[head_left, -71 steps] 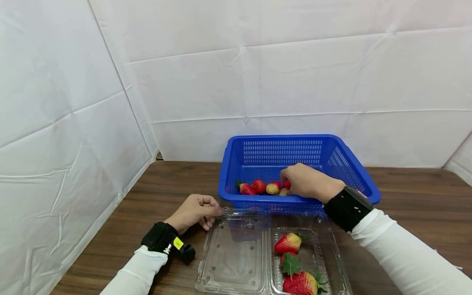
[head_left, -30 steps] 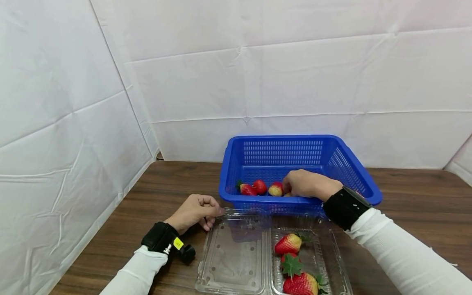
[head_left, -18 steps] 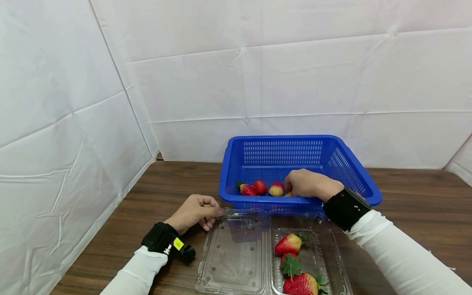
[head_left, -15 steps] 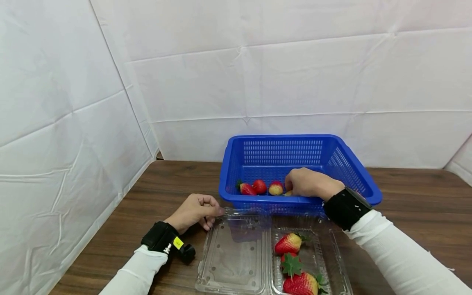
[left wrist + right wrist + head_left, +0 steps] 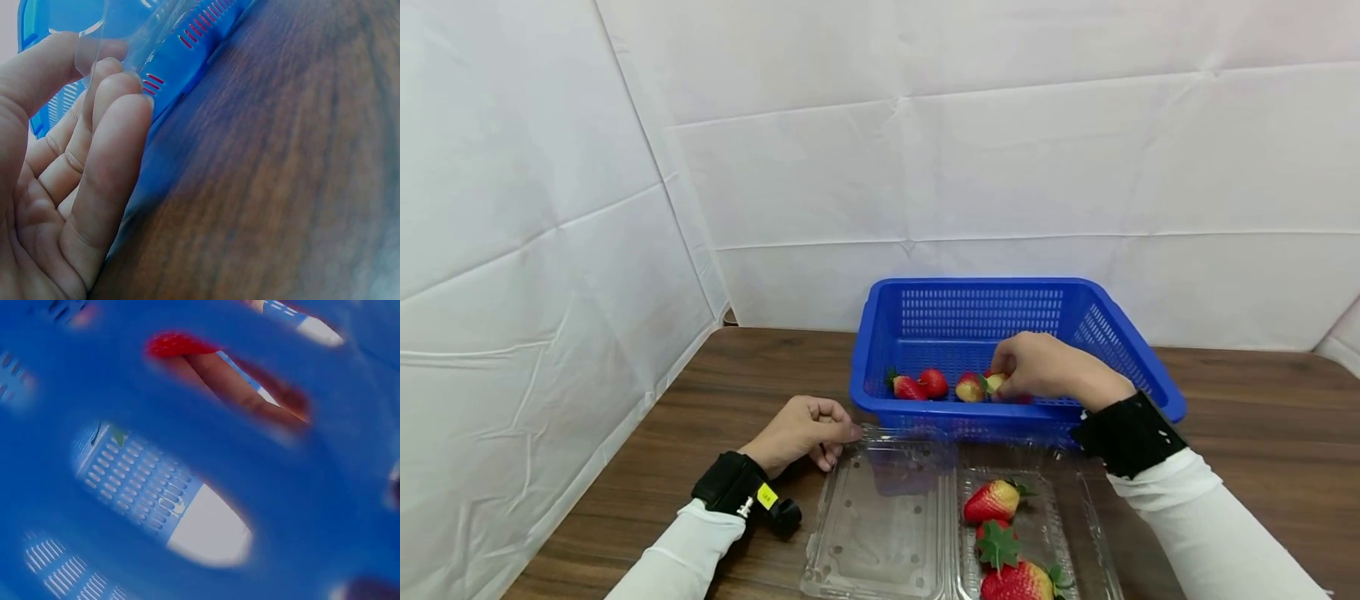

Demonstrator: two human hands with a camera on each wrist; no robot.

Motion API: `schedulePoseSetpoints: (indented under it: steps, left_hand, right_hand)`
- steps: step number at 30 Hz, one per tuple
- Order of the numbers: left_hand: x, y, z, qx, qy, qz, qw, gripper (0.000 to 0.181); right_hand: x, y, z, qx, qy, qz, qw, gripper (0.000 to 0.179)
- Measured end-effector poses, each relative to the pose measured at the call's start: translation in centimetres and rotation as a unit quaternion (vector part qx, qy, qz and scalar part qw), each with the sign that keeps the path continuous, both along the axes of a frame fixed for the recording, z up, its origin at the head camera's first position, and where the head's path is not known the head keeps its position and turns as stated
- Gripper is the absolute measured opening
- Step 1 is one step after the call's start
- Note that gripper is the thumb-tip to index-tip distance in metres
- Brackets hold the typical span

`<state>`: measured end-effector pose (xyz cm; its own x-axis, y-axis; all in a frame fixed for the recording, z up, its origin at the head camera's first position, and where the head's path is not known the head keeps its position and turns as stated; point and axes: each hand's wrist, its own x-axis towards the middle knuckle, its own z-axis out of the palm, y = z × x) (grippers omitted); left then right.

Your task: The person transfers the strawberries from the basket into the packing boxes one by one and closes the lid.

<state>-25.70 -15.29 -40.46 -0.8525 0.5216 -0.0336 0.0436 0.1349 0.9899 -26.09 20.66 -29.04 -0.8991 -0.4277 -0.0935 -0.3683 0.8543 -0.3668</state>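
best to squeeze the berry (image 5: 997,382) only lightly, since it should bruise easily, and raise it clear of the basket (image 5: 940,407) rim. it sits inside, near the front wall. the right hand (image 5: 1047,368) is nearly closed, pinching it; the left hand (image 5: 801,435), fingers curled, pinches the box (image 5: 883,521) corner.

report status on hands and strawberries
Left hand pinching open clear plastic box. Right hand gripping red-and-yellow strawberry in blue plastic basket. Near rim between strawberry and box.

The container (image 5: 880,521) is glossy plastic, the basket (image 5: 977,407) plastic, the table (image 5: 775,362) wood-grained.
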Motion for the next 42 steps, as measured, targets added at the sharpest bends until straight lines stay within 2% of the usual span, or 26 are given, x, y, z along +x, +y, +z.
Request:
schedulePoseSetpoints:
  steps: [5, 12, 42]
  left_hand:
    - [0.0, 0.1, -0.1, 0.001, 0.003, 0.001, 1.0, 0.009]
    - [0.0, 0.1, 0.0, 0.001, 0.006, -0.002, 1.0, 0.008]
    - [-0.1, 0.1, 0.0, 0.0, 0.013, -0.006, 0.9999, 0.01]
  right_hand:
    - [0.5, 0.2, -0.2, -0.018, -0.004, -0.011, 0.9998, 0.027]
    - [1.1, 0.2, -0.5, -0.039, 0.014, 0.001, 0.9991, 0.028]
    - [1.5, 0.4, -0.8, -0.071, 0.038, -0.009, 0.9967, 0.026]
